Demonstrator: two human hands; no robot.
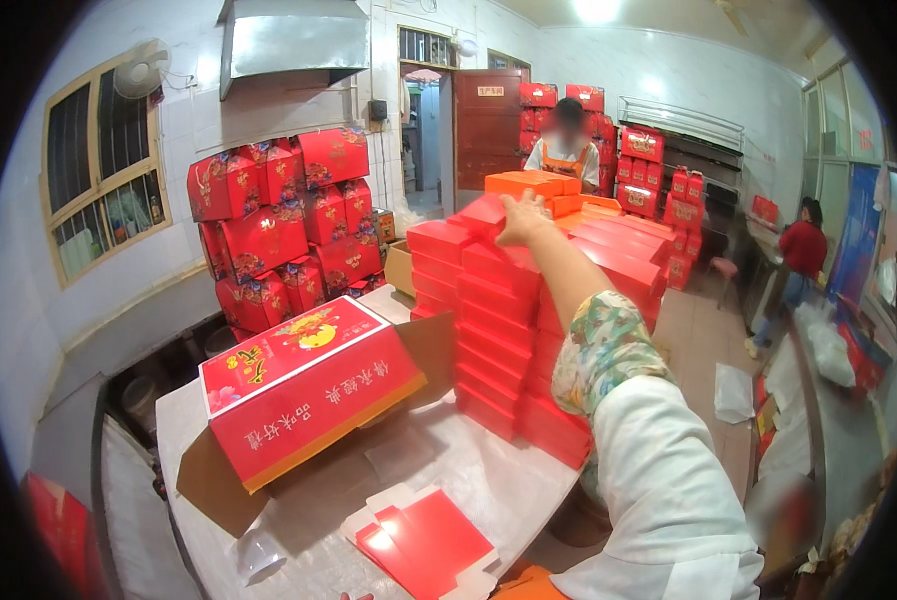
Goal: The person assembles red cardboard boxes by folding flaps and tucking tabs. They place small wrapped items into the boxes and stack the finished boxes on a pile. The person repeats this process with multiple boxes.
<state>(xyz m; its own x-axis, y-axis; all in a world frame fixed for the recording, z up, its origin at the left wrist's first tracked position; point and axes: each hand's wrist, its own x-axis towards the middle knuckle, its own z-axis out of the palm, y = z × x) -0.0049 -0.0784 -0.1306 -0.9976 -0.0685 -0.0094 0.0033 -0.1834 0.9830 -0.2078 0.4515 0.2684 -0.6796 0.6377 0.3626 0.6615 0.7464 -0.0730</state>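
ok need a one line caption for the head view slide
Right hand reaches onto the top of stacked red boxes on a table, a large red gift box lying beside them.

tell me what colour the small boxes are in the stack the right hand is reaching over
Red, topped by a few orange ones; the right hand rests on the stack of small boxes. Head view.

Plain red flat cardboard boxes (498,330) are being shown stacked. Left of that stack, a large red rectangular gift box (303,385) is being seen with gold lettering, yellow edging and a floral print.
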